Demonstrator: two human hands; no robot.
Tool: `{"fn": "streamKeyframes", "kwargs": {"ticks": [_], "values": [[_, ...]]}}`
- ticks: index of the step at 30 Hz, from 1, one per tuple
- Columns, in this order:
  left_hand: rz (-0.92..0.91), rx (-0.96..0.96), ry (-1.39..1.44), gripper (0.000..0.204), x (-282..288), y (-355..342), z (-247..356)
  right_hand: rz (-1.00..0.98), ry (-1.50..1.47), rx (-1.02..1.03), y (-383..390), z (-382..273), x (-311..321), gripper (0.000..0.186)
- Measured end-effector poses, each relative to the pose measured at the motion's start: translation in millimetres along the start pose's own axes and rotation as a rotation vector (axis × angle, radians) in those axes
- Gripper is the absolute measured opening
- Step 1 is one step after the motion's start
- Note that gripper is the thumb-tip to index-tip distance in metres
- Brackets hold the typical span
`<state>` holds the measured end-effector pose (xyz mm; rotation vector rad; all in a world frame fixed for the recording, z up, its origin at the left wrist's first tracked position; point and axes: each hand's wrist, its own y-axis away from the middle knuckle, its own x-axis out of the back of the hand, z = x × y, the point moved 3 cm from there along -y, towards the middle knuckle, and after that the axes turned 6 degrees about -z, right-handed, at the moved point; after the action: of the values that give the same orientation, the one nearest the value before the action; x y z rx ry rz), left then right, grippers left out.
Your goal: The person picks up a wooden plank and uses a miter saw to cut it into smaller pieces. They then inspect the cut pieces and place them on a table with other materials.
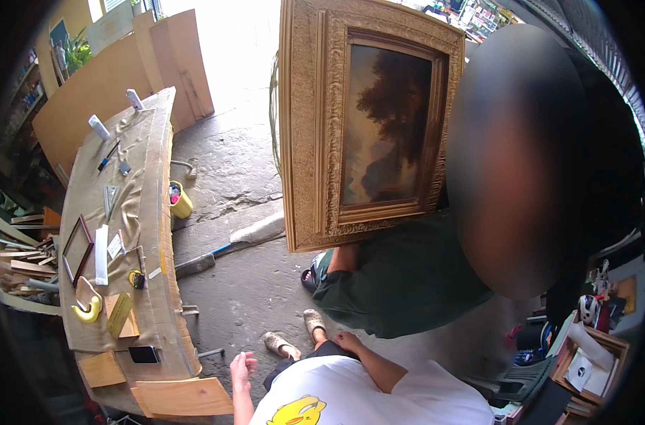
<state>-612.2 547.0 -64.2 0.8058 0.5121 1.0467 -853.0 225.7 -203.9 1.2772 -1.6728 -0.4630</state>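
My left hand hangs beside the near right corner of the workbench, empty, its fingers loosely apart. A flat wooden board lies on the bench corner close to it. My right hand is low by my dark shorts, fingers curled in, with nothing visible in it. Ahead of me stands a large ornate gold picture frame around a dark landscape painting, upright and slightly tilted. Another person in dark green clothing is right behind and beside it; how they hold it is hidden. Neither of my hands touches the frame.
On the cloth-covered workbench lie a phone, a tape measure, a yellow banana-shaped thing, wood blocks and a small thin frame. A yellow bucket is beside it. Wood offcuts are stacked left; a cluttered shelf stands right.
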Motion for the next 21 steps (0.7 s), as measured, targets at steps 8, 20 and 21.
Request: {"fn": "streamKeyframes", "kwargs": {"ticks": [8,20,21], "values": [[0.042,-0.034,-0.017,0.034,7,0,4,-0.053,0.031,0.022,-21,-17,1,0.043],[0.164,0.025,-0.161,0.029,0,13,-44,-0.357,0.099,0.083,-68,-26,0,0.041],[0.148,0.033,-0.158,0.029,-5,11,-52,-0.378,0.115,0.097,-70,-25,1,0.041]]}}
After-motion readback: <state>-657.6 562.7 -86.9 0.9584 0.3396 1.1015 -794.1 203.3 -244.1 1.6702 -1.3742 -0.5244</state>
